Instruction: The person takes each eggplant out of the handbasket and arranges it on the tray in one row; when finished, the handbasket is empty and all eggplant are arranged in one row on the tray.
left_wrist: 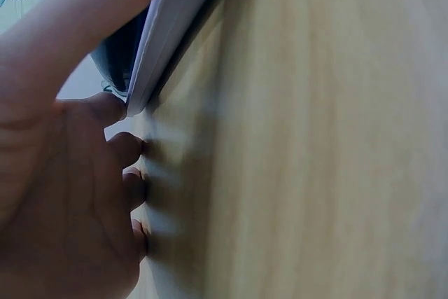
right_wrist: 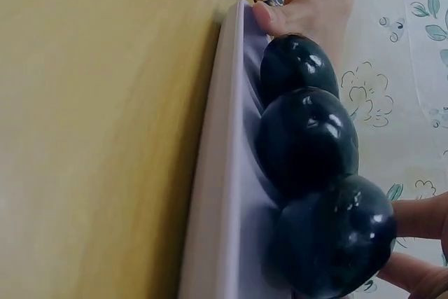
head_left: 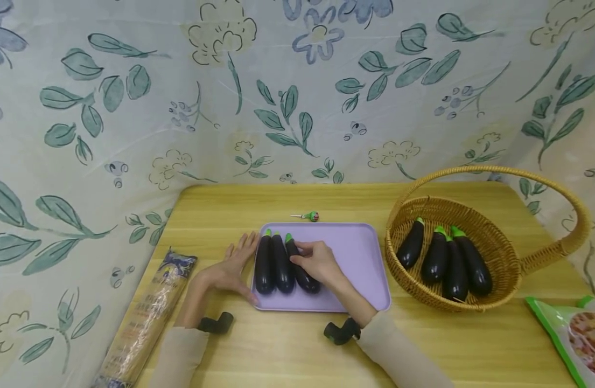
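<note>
Three dark eggplants lie side by side on the left part of a lilac tray (head_left: 357,258), green stem ends facing away. My right hand (head_left: 319,262) holds the rightmost eggplant (head_left: 303,272) between thumb and fingers, near its upper half. In the right wrist view the rounded end of that eggplant (right_wrist: 336,239) shows closest, with two fingertips at its side. My left hand (head_left: 228,271) is spread along the tray's left edge, its thumb at the near left corner. The left wrist view shows its fingertips (left_wrist: 127,148) on the tabletop beside the tray wall (left_wrist: 164,36).
A wicker basket (head_left: 512,245) with a tall handle holds several eggplants right of the tray. Behind the tray lies a wrapped lollipop (head_left: 310,216). A long bag of dry noodles (head_left: 149,318) lies left, and a green-edged food packet (head_left: 575,334) sits at the right. A patterned cloth (head_left: 297,108) hangs behind.
</note>
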Motion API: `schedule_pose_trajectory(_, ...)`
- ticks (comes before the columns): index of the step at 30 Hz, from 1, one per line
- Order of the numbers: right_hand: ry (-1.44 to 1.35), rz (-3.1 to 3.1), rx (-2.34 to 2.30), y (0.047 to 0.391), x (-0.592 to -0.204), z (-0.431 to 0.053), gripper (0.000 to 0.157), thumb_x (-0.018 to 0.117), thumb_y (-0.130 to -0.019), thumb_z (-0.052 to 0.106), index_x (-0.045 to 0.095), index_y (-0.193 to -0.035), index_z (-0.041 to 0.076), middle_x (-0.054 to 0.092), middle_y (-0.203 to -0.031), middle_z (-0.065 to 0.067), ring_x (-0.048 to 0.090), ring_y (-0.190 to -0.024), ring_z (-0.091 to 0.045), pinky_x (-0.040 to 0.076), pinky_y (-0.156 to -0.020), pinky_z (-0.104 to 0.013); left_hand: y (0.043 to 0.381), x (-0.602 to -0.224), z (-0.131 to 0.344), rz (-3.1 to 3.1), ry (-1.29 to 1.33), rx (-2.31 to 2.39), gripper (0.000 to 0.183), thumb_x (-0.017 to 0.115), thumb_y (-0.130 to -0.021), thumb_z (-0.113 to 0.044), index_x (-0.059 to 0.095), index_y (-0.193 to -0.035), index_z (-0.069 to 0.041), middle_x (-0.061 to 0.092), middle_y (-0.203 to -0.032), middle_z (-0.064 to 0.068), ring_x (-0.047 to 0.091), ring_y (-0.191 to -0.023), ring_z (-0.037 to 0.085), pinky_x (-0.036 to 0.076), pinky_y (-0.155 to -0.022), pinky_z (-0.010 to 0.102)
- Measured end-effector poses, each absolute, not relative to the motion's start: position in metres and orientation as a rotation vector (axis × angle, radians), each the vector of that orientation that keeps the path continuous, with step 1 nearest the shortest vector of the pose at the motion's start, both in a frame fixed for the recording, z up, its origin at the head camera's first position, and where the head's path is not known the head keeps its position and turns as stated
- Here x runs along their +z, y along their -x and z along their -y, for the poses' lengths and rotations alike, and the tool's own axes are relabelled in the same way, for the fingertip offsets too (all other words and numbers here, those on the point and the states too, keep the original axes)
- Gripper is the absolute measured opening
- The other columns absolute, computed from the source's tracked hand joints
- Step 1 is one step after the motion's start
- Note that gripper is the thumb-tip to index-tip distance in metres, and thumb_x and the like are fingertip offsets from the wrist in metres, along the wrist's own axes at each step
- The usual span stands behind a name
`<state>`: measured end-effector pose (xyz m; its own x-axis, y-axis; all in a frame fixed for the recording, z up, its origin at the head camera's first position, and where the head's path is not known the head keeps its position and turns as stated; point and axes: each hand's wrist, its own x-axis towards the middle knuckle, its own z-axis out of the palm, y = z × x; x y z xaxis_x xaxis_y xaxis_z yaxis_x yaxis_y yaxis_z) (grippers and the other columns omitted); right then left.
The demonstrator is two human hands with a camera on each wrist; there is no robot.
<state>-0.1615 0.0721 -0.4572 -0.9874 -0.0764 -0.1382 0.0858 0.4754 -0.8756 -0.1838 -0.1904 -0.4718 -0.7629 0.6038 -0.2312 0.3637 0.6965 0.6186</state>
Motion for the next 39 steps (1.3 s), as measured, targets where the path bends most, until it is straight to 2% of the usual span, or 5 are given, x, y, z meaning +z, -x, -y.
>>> schedule_pose_trajectory(7, -0.027, -2.615, -1.504, 0.159, -0.458, -0.068, 0.041, 0.079, -0.089, 0.016, 0.073, -0.128, 0.005, 0.078, -0.111, -0.019, 0.075, -0.1, -0.028, 0.062, -0.086, -0.041, 0.184, -0.472, 0.19, -2.48, -0.75, 0.779, 0.157, 0.101, -0.057, -0.045, -0.006, -0.166, -0.007, -0.018, -0.172, 0.022, -0.019, -0.158, 0.045, -0.012, -0.126, 0.068)
schedule_pose_trajectory(18, -0.073, -2.692, -1.529, 0.161, -0.46, -0.067, 0.04, 0.078, -0.09, 0.018, 0.073, -0.129, 0.01, 0.08, -0.103, -0.015, 0.076, -0.097, -0.029, 0.06, -0.09, -0.045, 0.186, -0.473, 0.188, -2.481, -0.764, 0.768, 0.157, 0.1, -0.057, -0.046, -0.006, -0.166, -0.006, -0.017, -0.172, 0.023, -0.019, -0.158, 0.045, -0.012, -0.126, 0.069)
schedule_pose_trajectory(28, 0.004, -2.662, -1.502, 0.161, -0.457, -0.066, 0.041, 0.074, -0.093, 0.02, 0.07, -0.133, 0.01, 0.078, -0.115, -0.02, 0.075, -0.107, -0.033, 0.059, -0.095, -0.049, 0.186, -0.474, 0.191, -2.482, -0.752, 0.773, 0.157, 0.1, -0.058, -0.045, -0.007, -0.166, -0.006, -0.018, -0.172, 0.022, -0.02, -0.158, 0.045, -0.013, -0.126, 0.068)
schedule_pose_trajectory(33, 0.017, -2.616, -1.518, 0.161, -0.459, -0.07, 0.043, 0.073, -0.096, 0.021, 0.068, -0.137, 0.013, 0.075, -0.122, -0.02, 0.073, -0.11, -0.031, 0.061, -0.094, -0.046, 0.185, -0.475, 0.192, -2.473, -0.747, 0.782, 0.157, 0.1, -0.058, -0.045, -0.007, -0.166, -0.007, -0.019, -0.171, 0.022, -0.02, -0.158, 0.044, -0.013, -0.126, 0.068)
schedule_pose_trajectory(39, 0.058, -2.595, -1.506, 0.16, -0.457, -0.077, 0.046, 0.073, -0.095, 0.02, 0.066, -0.14, 0.012, 0.076, -0.118, -0.019, 0.074, -0.104, -0.027, 0.062, -0.088, -0.042, 0.185, -0.474, 0.191, -2.466, -0.746, 0.792, 0.157, 0.1, -0.058, -0.044, -0.007, -0.166, -0.007, -0.019, -0.171, 0.022, -0.021, -0.158, 0.044, -0.014, -0.126, 0.068)
